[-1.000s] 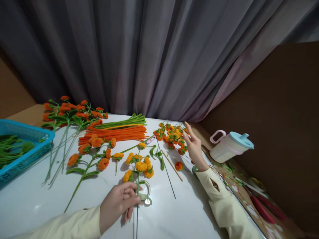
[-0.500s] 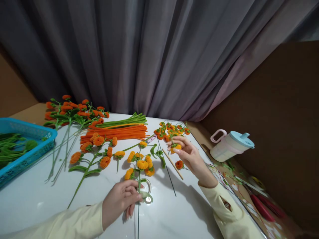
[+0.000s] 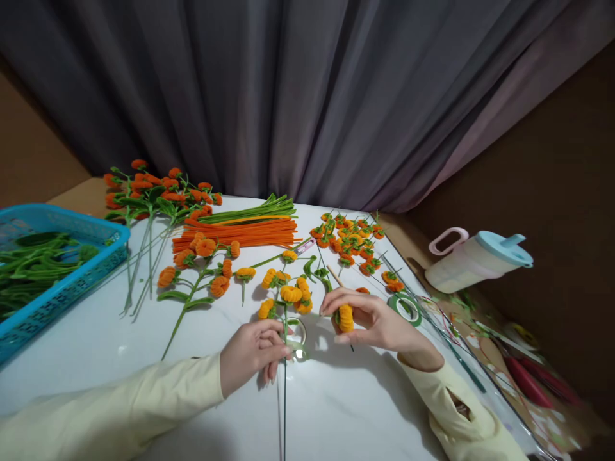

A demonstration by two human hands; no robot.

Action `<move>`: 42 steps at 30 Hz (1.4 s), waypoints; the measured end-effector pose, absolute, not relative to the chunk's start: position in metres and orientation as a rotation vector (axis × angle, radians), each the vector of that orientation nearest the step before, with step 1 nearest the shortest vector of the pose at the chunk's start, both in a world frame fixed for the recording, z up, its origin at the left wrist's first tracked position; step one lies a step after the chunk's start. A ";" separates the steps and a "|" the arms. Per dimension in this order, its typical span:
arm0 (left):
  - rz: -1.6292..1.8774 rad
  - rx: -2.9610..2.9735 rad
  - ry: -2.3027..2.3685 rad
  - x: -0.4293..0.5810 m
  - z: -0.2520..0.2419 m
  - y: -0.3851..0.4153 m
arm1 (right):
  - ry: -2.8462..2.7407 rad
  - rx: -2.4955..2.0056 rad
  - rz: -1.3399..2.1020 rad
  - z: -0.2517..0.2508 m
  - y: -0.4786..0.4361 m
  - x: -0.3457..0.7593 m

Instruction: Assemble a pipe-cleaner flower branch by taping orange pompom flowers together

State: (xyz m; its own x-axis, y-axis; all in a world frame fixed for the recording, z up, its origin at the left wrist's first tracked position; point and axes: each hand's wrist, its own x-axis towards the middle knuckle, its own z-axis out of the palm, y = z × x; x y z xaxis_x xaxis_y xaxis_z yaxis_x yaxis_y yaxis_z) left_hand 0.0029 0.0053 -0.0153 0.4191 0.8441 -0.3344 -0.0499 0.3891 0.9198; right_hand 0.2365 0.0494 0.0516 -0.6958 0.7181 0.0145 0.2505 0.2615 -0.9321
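Observation:
My left hand (image 3: pixel 257 352) pinches the dark stem of a yellow flower spray (image 3: pixel 291 294), whose several fuzzy blooms cluster just above my fingers. Against that stem, a roll of pale green tape (image 3: pixel 298 351) shows behind my fingertips. To the right, my right hand (image 3: pixel 372 320) grips a single yellow-orange flower (image 3: pixel 345 318) between thumb and fingers, apart from the spray. A loose yellow flower (image 3: pixel 245 273) and an orange flower spray (image 3: pixel 205 276) lie left of the spray I hold. Green leaves (image 3: pixel 317 271) and a wooden stick (image 3: pixel 335 276) rest beyond my right hand.
At left stands a blue basket (image 3: pixel 108 259) of green stems. Orange pipe cleaners (image 3: pixel 240 234) and orange flower bunches (image 3: pixel 158 192) lie farther back. Small flower heads (image 3: pixel 355 240) are at back right, near a green tape roll (image 3: pixel 406 309), a lidded cup (image 3: pixel 485 259) and red-handled pliers (image 3: pixel 528 382).
My right hand has come down and nearer with the yellow-orange flower, now turned sideways. My left hand still pinches the stem. The whole view has shifted, uncovering the green tape roll at right.

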 end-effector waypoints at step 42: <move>0.710 0.978 0.926 0.003 -0.018 0.005 | -2.251 -0.756 0.381 0.012 0.026 0.208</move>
State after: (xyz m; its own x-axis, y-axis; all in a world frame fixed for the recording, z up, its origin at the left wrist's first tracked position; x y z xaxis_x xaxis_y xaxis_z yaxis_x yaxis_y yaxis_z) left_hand 0.0027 0.0045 -0.0183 0.4408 0.8376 -0.3225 -0.0937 0.4003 0.9116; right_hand 0.2084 0.0264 0.0120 -0.5689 0.6186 0.5420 0.4061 0.7843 -0.4690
